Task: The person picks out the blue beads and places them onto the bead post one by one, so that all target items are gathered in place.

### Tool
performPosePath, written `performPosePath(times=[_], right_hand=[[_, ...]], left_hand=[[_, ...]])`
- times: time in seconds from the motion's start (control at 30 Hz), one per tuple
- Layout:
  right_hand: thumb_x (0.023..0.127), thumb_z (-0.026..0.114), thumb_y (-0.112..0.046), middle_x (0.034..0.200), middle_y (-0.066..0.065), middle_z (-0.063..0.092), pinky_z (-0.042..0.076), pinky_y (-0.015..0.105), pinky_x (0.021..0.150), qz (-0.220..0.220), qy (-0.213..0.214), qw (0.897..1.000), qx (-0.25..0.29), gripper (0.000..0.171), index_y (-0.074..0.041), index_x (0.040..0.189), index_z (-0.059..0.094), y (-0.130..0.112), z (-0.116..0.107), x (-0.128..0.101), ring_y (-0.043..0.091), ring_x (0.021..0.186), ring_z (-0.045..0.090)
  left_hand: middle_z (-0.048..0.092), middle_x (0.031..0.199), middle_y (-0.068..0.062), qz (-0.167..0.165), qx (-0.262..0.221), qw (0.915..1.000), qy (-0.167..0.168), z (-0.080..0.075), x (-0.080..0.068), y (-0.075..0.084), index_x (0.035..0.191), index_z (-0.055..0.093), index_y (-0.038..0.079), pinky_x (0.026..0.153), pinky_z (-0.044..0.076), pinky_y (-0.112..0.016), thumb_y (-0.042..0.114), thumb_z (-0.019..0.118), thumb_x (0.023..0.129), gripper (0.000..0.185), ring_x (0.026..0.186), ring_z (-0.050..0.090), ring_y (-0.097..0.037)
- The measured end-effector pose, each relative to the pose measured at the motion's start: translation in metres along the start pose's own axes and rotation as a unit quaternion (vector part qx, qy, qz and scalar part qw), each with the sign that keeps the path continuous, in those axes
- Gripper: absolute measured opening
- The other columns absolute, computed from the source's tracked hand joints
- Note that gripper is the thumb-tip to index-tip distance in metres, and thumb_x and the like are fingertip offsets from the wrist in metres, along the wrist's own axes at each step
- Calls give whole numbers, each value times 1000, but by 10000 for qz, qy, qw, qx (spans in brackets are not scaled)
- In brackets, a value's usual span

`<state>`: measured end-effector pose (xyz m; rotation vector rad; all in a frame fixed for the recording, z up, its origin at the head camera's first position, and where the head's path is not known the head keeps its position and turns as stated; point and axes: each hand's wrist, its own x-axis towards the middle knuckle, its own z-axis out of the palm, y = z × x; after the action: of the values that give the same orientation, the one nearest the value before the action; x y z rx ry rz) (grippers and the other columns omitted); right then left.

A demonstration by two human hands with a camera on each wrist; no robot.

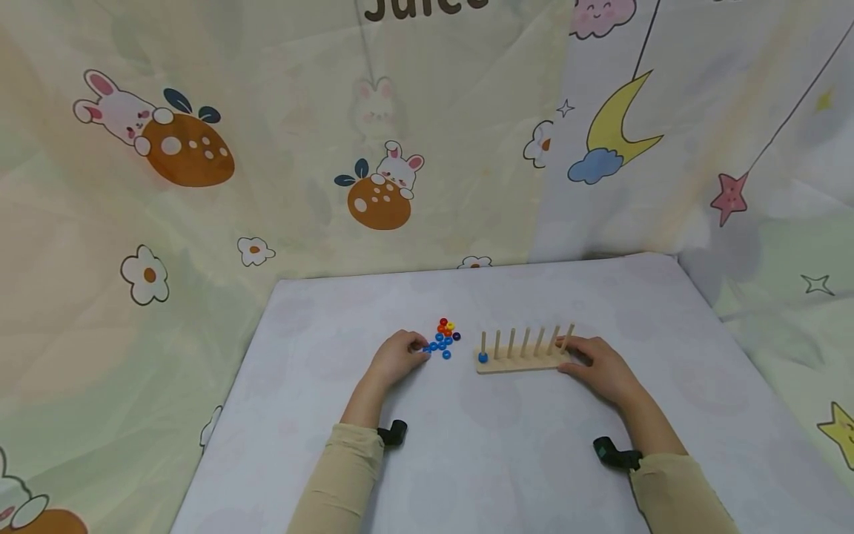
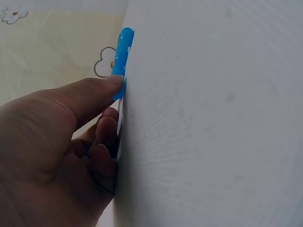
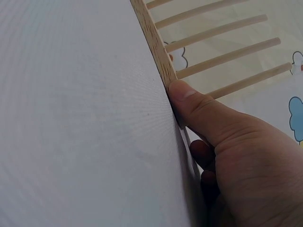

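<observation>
- The left hand rests on the surface at the left edge of a small heap of beads, which lies just to its right and a little further from the person.
- In the left wrist view the thumb and curled fingers are closed on a blue bead at the heap's near edge. Whether the bead is truly pinched or only pressed to the cloth is hard to tell from that angle, but it looks like a pinch.
- The heap is mostly blue, with red, orange, yellow and one dark bead at its far side.
- The wooden peg rack sits just right of the heap. Its long axis runs left to right across the person's front, with the pegs standing upright in a row.
- One blue ring already sits on the leftmost peg; the other pegs are bare.
- The right hand holds the rack's right end. Its thumb presses the near edge of the base, and the fingers curl round behind it.
- So the left hand is the nearer one to the beads, and the rack's leftmost peg is the peg closest to it.
- The surface is a pale, faintly patterned cloth. Behind and at both sides hang curtains printed with rabbits, flowers, a moon and stars.
</observation>
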<state>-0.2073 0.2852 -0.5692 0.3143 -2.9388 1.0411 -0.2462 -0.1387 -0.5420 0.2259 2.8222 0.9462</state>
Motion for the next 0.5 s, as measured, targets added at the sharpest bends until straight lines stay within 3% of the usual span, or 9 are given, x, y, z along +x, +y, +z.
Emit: performPosePath(times=[0.5], right_hand=[[86,73,-47,124,9,61,39,59,101,-76,84,9999,31,50,-24,129,63,2,0,0,31,117,54]], left_hand=[[63,99,2,49,-38,10000,31,-2,-1,1,110,70,20,85,50,-38,30,72,91,21,89,56,-16]])
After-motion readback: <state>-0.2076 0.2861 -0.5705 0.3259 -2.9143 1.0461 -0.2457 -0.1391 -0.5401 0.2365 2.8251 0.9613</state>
